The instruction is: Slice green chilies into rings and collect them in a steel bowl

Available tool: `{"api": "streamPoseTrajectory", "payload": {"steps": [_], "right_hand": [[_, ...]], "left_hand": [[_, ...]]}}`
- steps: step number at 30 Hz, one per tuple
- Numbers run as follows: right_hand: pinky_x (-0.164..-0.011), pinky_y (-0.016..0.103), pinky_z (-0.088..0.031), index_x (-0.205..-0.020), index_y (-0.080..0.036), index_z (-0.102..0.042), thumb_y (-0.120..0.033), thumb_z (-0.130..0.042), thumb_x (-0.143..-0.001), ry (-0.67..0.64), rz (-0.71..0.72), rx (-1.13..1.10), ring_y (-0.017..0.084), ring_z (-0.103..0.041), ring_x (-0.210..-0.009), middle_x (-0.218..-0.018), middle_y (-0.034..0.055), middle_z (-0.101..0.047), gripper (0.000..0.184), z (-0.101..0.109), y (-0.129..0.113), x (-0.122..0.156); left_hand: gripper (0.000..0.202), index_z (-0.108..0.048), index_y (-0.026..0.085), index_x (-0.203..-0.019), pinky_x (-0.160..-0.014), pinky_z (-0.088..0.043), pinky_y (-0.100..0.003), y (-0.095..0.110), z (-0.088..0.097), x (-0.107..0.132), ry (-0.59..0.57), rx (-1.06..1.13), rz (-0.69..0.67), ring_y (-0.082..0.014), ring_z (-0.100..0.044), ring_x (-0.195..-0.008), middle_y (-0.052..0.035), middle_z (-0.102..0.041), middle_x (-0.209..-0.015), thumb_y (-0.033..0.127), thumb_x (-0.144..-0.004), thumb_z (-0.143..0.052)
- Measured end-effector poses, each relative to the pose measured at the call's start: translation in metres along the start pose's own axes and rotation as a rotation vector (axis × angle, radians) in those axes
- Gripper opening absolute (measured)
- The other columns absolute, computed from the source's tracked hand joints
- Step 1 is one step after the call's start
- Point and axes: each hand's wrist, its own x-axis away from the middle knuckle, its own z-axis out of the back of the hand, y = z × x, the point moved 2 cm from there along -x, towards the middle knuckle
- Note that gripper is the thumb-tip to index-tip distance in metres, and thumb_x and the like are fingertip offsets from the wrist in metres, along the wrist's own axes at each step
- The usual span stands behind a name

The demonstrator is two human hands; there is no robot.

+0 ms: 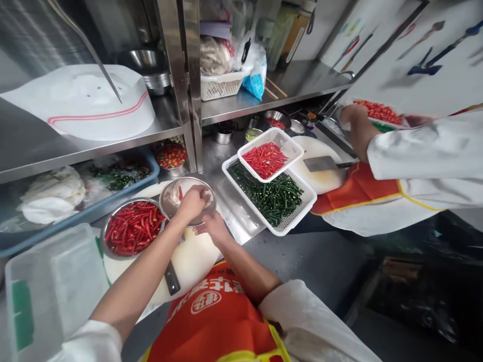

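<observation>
A round metal bowl (166, 200) stands at the far edge of the white cutting board (196, 251), with pale pieces and a red bit inside. My left hand (193, 203) reaches into it, fingers bent and closed; what they hold is hidden. My right hand (214, 229) grips the bowl at its near right rim. Left of it, a metal bowl of cut red chilies (134, 229) rests on the board. A knife (172, 277) with a black handle lies below the bowls, its blade mostly covered by my left forearm.
A white basket of red chilies (265, 160) sits on a larger basket of green cut stalks (269, 196). At right, a co-worker's arm (362, 130) is beside a tray of chopped red chilies (381, 111); a cleaver (320, 163) lies on another board. Metal shelves (241, 106) overhang the counter.
</observation>
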Motion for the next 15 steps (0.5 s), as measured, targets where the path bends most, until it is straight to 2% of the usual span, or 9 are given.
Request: {"api": "streamPoseTrajectory", "payload": {"steps": [4,9,11,15], "right_hand": [[-0.044,0.027,-0.054,-0.107,-0.018,-0.052,-0.021,-0.052,-0.062,0.038,0.056,0.011,0.017,-0.064,-0.048,-0.073,0.0002,-0.068,0.045,0.013,-0.010,0.002],[-0.042,0.026,-0.052,-0.103,-0.016,-0.053,-0.025,-0.053,-0.060,0.114,0.077,0.019,0.017,-0.064,-0.048,-0.074,0.0009,-0.067,0.044,0.037,-0.017,0.003],[-0.042,0.026,-0.052,-0.101,-0.016,-0.053,-0.026,-0.054,-0.060,0.149,0.074,0.019,0.017,-0.064,-0.049,-0.072,0.0011,-0.066,0.042,0.046,-0.017,0.004],[-0.044,0.028,-0.052,-0.096,-0.016,-0.053,-0.028,-0.057,-0.060,0.195,0.055,0.017,0.019,-0.065,-0.050,-0.070,0.0016,-0.065,0.039,0.058,-0.013,0.006]], "left_hand": [[0.027,-0.069,0.016,-0.104,-0.097,-0.046,-0.035,0.006,0.005,0.008,0.021,0.040,-0.072,-0.0225,-0.063,-0.098,-0.0100,-0.067,-0.110,0.027,-0.086,-0.053],[0.027,-0.069,0.019,-0.099,-0.082,-0.050,-0.030,0.007,0.020,0.031,0.073,0.190,-0.112,-0.0183,-0.062,-0.084,-0.0055,-0.065,-0.099,0.038,-0.087,-0.053],[0.027,-0.069,0.020,-0.098,-0.078,-0.050,-0.029,0.004,0.026,0.042,0.081,0.241,-0.101,-0.0176,-0.062,-0.083,-0.0042,-0.065,-0.096,0.039,-0.088,-0.053],[0.026,-0.069,0.022,-0.097,-0.080,-0.050,-0.028,-0.007,0.036,0.061,0.114,0.283,-0.051,-0.0173,-0.063,-0.085,-0.0030,-0.067,-0.097,0.040,-0.088,-0.054]]}}
